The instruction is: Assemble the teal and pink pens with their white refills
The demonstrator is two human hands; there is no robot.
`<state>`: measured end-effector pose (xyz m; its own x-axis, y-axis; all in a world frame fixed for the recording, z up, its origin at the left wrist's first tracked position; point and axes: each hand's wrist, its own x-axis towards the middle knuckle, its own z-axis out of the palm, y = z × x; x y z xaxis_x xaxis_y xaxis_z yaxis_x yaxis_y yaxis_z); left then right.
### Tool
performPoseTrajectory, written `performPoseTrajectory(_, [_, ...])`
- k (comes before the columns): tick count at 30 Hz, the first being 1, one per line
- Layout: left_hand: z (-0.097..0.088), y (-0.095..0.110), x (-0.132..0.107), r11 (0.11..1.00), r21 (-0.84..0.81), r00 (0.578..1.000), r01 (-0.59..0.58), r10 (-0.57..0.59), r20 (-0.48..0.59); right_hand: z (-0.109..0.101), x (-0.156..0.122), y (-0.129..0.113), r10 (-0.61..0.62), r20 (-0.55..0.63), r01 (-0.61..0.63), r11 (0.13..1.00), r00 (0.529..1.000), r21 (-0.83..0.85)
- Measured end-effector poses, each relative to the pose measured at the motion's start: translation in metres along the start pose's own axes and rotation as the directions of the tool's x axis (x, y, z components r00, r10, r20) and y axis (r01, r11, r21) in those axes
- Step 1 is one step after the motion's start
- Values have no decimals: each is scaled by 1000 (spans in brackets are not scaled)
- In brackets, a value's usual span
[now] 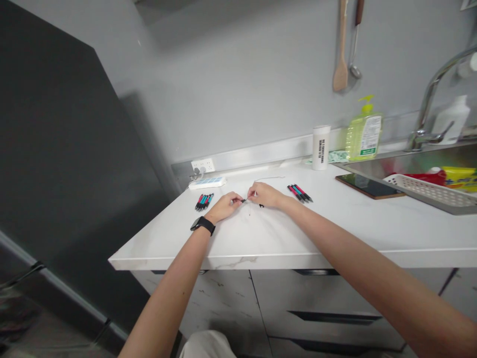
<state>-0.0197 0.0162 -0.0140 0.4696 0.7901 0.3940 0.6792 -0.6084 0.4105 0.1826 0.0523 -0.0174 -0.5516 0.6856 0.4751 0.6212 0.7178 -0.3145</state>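
On a white stone counter [346, 233], the left hand [223, 208] and right hand [264, 195] meet, fingers pinched together on a small dark pen part [243, 200], which sits between a bundle of pink-and-blue pens [203, 202] and a second bundle of pens [300, 193].

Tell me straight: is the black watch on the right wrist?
No, the black watch is on the left wrist; the right wrist is bare.

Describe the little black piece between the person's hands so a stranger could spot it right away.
On the white marble-look countertop, left of the steel sink, two bare hands nearly meet. The small black piece sits at the left hand's fingertips, pointing toward the right hand. Unlike the pink-and-teal pens lying in bunches on either side, it is tiny.
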Motion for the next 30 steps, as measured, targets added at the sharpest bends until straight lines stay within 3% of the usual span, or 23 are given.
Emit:
performPoseTrajectory(6, [6,-3,3,999,-25,1000,-21,21,6,-3,-1,-2,5,2,-5,1000,1000,5])
performPoseTrajectory(16, [6,-8,8,987,-142,997,75,-76,-5,-6,-1,-8,-47,48,47,999,998,6])
performPoseTrajectory(20, [4,-6,8,977,-187,994,102,-106,-8,-6,-1,-10,2,11,-2,1000,1000,19])
performPoseTrajectory(27, [6,-10,7,931,-318,967,182,-227,-112,-6,-3,-6,19,43,-18,1000,999,-21])
performPoseTrajectory(30, [6,-11,4,921,-306,955,243,-283,-93,-6,-4,-5,-3,95,6,1000,995,-28])
